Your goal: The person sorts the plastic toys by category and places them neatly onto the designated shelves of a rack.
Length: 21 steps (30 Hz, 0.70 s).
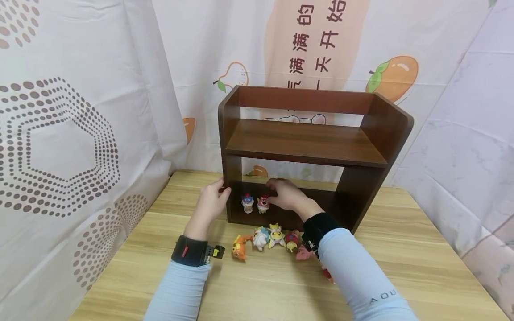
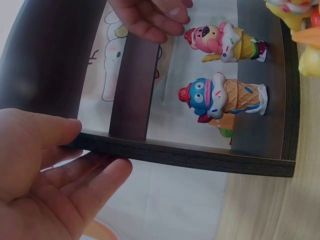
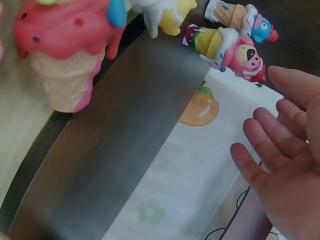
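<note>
Nearest us, beside the right sleeve [image 1: 357,267], a red figurine [image 1: 327,274] is partly hidden. Next on the table [image 1: 257,290] we see a loose row in front of the shelf unit [image 1: 307,145]: a pink figurine [image 1: 304,253], an orange figurine [image 1: 238,247], a dark red figurine [image 1: 292,240], a white and pale-blue figurine [image 1: 261,237] and a yellow and white figurine [image 1: 276,236].

Beyond the row, our left hand [image 1: 210,200] is at the unit's left side panel, thumb over the front edge and fingers bent along the outer face; we take it to be steadying the panel. Our right hand [image 1: 289,196] reaches into the lower compartment, fingers apart and clasping nothing, thumb tip just beside the pink bear figurine [image 1: 263,204]. That one stands upright on the bottom board, right of the blue figurine [image 1: 247,203], also upright, near the left panel.

We judge the step in hand to be setting the bear in place, with release done or some final straightening left. The next move seems to call for drawing the hand clear without knocking the bear, then picking from the row. Farthest off hangs a printed curtain [image 1: 192,26].
</note>
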Each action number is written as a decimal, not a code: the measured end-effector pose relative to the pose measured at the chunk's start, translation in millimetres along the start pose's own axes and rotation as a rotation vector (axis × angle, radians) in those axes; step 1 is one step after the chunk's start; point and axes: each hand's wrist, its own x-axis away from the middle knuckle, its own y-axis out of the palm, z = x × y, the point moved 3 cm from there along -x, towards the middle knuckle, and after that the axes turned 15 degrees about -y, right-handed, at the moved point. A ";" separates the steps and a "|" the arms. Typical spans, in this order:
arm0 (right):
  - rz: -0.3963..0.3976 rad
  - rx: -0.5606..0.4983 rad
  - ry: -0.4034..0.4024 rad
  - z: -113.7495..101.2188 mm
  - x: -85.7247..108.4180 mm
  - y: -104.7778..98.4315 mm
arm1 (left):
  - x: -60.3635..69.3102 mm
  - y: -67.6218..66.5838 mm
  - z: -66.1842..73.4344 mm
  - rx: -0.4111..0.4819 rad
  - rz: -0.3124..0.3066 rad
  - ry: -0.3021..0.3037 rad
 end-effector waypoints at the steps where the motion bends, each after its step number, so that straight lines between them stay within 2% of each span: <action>1: 0.012 -0.002 -0.011 -0.1 1.8 -1.6 | 0.2 0.1 0.1 0.001 0.001 0.000; 8: 0.099 -0.020 -0.076 -3.1 14.1 -10.6 | 1.7 0.0 1.5 0.003 0.008 0.011; 21: 0.206 -0.017 -0.119 -16.8 45.8 -29.7 | 2.3 -0.7 0.7 -0.003 0.007 0.017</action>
